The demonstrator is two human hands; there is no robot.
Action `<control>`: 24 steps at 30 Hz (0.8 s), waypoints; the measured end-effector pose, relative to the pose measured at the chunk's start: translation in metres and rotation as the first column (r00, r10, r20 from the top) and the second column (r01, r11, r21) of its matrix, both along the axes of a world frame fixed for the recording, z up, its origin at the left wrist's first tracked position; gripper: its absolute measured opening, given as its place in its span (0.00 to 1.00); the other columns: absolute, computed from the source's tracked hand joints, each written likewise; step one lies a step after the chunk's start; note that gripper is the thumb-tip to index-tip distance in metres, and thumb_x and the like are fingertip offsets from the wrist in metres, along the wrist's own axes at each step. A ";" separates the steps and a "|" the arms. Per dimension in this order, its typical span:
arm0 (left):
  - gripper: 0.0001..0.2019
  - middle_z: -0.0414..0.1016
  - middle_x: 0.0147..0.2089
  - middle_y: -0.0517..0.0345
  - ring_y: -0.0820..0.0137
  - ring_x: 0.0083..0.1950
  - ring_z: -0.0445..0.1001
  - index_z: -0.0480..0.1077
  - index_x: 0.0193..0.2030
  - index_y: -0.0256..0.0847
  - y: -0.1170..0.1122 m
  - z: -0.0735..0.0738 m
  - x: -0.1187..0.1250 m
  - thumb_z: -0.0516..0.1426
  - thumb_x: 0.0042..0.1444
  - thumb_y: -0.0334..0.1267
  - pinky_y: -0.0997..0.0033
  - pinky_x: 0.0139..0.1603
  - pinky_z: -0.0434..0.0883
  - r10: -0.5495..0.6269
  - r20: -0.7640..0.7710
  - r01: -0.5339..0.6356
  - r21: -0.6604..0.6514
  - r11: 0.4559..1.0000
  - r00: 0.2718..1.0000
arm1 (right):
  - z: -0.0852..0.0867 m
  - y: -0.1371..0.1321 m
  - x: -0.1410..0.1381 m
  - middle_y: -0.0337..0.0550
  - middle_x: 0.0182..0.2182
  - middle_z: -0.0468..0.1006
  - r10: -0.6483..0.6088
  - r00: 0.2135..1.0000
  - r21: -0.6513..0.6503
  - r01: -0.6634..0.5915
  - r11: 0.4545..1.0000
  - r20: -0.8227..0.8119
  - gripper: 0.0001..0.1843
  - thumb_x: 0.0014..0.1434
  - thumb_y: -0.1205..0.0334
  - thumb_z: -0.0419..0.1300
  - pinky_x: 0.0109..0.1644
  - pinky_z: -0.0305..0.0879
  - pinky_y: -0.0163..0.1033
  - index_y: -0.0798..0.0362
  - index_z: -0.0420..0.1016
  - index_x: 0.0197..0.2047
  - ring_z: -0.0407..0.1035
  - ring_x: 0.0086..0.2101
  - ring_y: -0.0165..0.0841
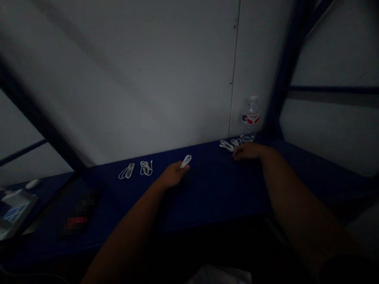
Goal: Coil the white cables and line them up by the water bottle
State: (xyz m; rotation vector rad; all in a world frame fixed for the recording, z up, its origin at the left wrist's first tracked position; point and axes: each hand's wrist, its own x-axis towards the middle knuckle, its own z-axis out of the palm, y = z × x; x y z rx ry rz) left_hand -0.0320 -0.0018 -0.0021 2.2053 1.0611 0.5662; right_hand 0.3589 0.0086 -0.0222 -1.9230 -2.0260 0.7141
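Head camera view, dimly lit: the left hand [174,174] has its fingers pinching a coiled white cable [186,161] above the blue tabletop [209,192]. The right hand [247,151] reaches to the tabletop's far edge, fingers curled at a pair of white coils [226,146]; whether they grip one cannot be told. Those coils lie side by side and seem to touch, so lifting one could snag its neighbour's loops and drag it along. Just behind that hand stands a clear plastic bottle [252,118], which a careless wrist might tip. Farther out, left of the left hand, two more coils, a long-looped one [126,171] and a rounder one [146,168], lie apart. Counted: five coils, one bottle, two hands.
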 end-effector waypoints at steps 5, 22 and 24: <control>0.22 0.65 0.31 0.58 0.69 0.33 0.63 0.68 0.37 0.38 -0.001 0.000 0.001 0.50 0.59 0.58 0.71 0.34 0.61 -0.026 -0.005 0.026 -0.019 0.999 1.000 | 0.003 0.000 -0.009 0.44 0.33 0.81 0.043 0.999 0.026 -0.042 0.999 -0.030 0.09 0.47 0.57 0.63 0.38 0.66 0.39 0.51 0.80 0.31 0.74 0.34 0.37; 0.22 0.70 0.36 0.56 0.67 0.36 0.68 0.71 0.41 0.38 -0.001 0.000 -0.001 0.50 0.61 0.56 0.70 0.37 0.62 -0.057 -0.067 0.059 0.021 0.998 0.996 | 0.002 -0.001 -0.017 0.43 0.33 0.80 0.073 0.997 -0.054 -0.072 0.996 0.013 0.11 0.47 0.56 0.65 0.37 0.65 0.38 0.51 0.80 0.34 0.73 0.34 0.36; 0.22 0.70 0.35 0.56 0.68 0.35 0.67 0.71 0.41 0.38 -0.001 0.001 -0.001 0.50 0.60 0.57 0.70 0.36 0.62 -0.055 -0.068 0.056 0.006 0.998 0.996 | 0.004 -0.003 -0.015 0.45 0.33 0.80 0.085 0.996 -0.024 -0.085 0.996 -0.003 0.10 0.48 0.57 0.64 0.38 0.65 0.39 0.52 0.80 0.33 0.72 0.34 0.36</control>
